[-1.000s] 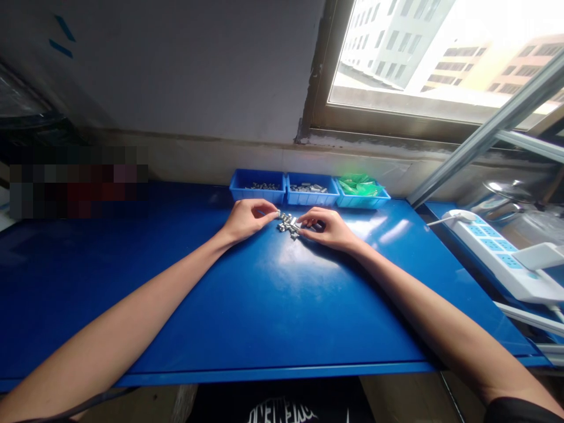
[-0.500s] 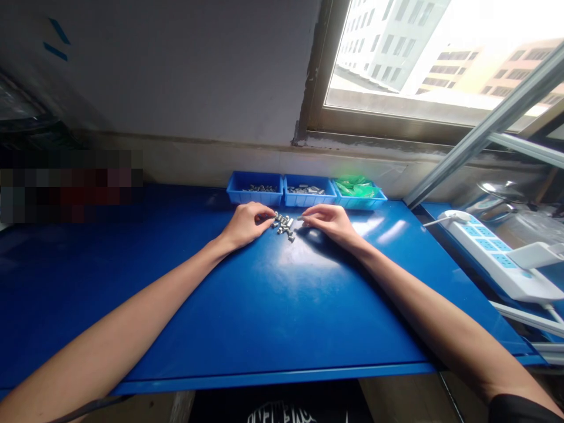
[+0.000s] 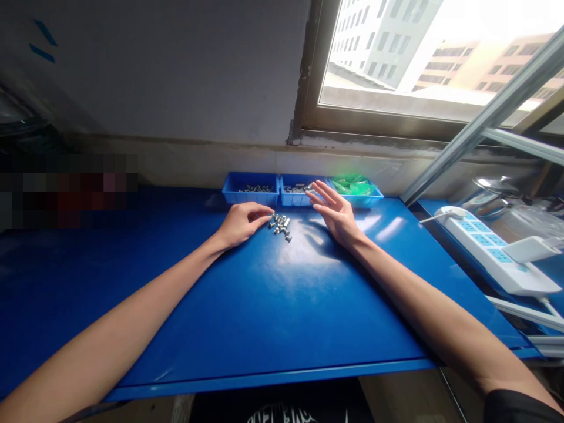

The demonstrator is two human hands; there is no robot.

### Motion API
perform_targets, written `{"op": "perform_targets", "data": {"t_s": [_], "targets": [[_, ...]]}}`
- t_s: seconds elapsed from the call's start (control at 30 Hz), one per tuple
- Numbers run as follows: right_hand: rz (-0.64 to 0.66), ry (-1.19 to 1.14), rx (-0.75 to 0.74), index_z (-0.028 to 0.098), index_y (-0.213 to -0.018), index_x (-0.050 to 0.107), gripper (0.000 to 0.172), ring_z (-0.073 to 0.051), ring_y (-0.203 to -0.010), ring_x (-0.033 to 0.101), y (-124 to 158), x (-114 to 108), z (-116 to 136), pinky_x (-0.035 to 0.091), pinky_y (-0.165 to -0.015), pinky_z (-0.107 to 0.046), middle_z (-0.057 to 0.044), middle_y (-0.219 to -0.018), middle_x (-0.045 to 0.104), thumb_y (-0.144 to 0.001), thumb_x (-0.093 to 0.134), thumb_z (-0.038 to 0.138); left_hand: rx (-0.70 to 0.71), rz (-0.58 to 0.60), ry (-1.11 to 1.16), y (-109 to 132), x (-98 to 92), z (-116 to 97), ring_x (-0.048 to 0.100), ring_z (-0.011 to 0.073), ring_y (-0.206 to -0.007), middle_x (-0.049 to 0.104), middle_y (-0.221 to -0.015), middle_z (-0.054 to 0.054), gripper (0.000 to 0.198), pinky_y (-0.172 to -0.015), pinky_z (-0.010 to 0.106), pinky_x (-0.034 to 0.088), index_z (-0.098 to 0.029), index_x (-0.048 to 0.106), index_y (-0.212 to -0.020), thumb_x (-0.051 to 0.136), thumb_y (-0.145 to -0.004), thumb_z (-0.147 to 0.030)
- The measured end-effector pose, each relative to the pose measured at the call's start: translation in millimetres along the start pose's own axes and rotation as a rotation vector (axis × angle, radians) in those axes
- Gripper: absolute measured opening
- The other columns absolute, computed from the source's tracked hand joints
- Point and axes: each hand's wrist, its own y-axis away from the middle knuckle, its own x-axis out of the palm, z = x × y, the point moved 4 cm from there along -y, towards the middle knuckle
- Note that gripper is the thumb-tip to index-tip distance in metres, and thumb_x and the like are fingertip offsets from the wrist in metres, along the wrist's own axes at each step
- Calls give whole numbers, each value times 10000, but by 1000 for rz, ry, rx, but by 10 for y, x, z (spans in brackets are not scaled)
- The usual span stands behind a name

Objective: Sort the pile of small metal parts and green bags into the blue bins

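A small pile of shiny metal pieces, some like short screws, lies on the blue table. At the pile's left edge is my left hand, thumb and fingertips pinched together; what they hold, if anything, is too small to make out. My right hand is raised to the right of the pile with its fingers spread. Its fingertips reach the front of the middle blue bin, which contains grey metal pieces. A bright bit shows by the fingertips, too small to tell whether it touches them.
Left of the middle bin stands another blue bin with small dark metal parts. The right bin holds green plastic bags. A white power strip and a metal frame bar are at the right, below a window.
My right hand has risen from beside the pile toward the middle bin, and its pinched fingers have spread, letting go of a small metal piece. My left hand stays at the pile.
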Motion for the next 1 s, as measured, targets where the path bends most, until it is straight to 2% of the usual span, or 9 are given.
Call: {"op": "perform_targets", "data": {"t_s": [0.13,0.23,0.3,0.5,0.7,0.87,1.0], "targets": [[13,83,36,265,-1192,776,475,-287,-1095,772,31,13,-2,548,-1095,-483,-79,-1319,771,-737,898,320,-46,12,108,-10,-7,16,761,275,-1026,810,-1155,107,370,-939,386,591,-186,829,-1097,734,-921,-496],[67,177,84,229,-1071,809,324,-224,-881,773,45,35,-21,604,-936,-412,-63,-1065,828,-764,863,318,-89,8,197,-16,-15,49,760,277,-1053,811,-1154,112,401,-988,388,583,-178,823,-1101,760,-908,-524],[101,235,115,213,-1006,821,266,-206,-805,754,54,51,-27,614,-858,-381,-56,-971,829,-768,846,330,-126,6,275,-18,-28,75,763,279,-1052,813,-1147,115,439,-984,386,587,-178,820,-1127,781,-892,-547],[141,346,155,209,-952,832,222,-214,-813,759,64,81,-6,626,-834,-363,-53,-948,833,-775,825,344,-220,-41,442,-38,-94,152,761,278,-1012,827,-1021,133,541,-943,374,584,-151,829,-1127,817,-844,-612],[216,395,158,201,-947,829,187,-228,-860,777,69,131,-35,633,-861,-365,-67,-960,834,-785,808,294,-260,-94,540,-49,-95,195,745,250,-936,826,-999,140,562,-911,362,576,-147,843,-1061,858,-787,-637],[254,425,156,196,-954,819,185,-235,-861,784,75,151,-56,638,-846,-367,-72,-982,836,-793,789,282,-288,-109,573,-39,-99,189,742,232,-891,823,-944,132,516,-869,344,574,-150,847,-1011,905,-751,-592],[272,464,102,203,-979,816,189,-251,-932,787,85,159,-48,630,-885,-376,-73,-1011,836,-827,764,303,-313,-145,641,-35,-107,183,761,245,-932,823,-942,123,471,-891,350,582,-157,842,-992,960,-703,-510]]}}
